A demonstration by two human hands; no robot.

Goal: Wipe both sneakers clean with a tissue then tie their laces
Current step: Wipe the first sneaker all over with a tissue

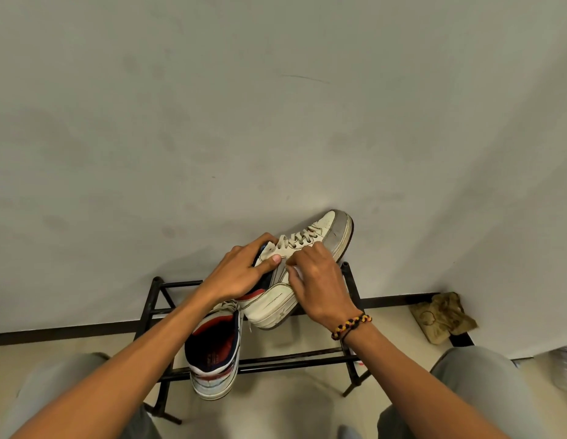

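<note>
Pale wall behind a black metal rack point(168, 285). Left hand point(241, 274) — fingers curled over the collar of the white sneaker point(295, 274), thumb pressed on its tongue; right hand point(317, 280) pinches its laces point(296, 239). Toe points to 1 o'clock. Second sneaker point(215, 353) stands at 7 o'clock, touching the first.

Your white sneaker point(307, 267) has a grey toe cap, dark stitching and white laces point(296, 240); the second sneaker point(215, 359) shows red and navy lining, the rack point(295, 362) is black, and your braided bracelet point(352, 324) mixes yellow, red and black
</note>
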